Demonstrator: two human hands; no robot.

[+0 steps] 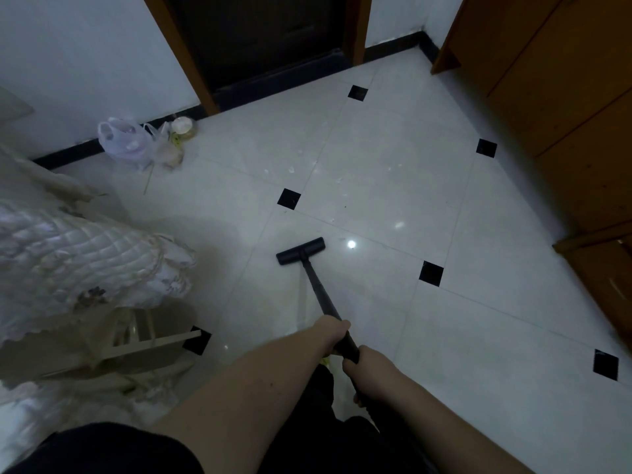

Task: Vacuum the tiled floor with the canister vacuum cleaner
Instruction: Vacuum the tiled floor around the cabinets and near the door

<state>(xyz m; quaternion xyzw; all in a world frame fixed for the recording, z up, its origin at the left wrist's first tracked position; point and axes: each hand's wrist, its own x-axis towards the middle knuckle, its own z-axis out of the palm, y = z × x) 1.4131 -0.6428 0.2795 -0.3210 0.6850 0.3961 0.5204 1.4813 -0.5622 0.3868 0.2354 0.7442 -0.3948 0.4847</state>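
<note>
White tiled floor [393,172], two plastic bags [124,142], left hand [333,333] and right hand [367,362] fingers clamped around one vacuum wand [316,285]

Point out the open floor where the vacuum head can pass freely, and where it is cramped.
Open: the pale tiles from the black floor head right to the brown wooden cabinets, and ahead to the dark doorway. Cramped: left, by the white quilted bedding and the translucent plastic bags at the wall.

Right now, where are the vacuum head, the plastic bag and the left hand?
vacuum head [300,251]: head view, middle of the bar.
plastic bag [124,143]: head view, its bulging side.
left hand [333,331]: head view, knuckles.
</note>
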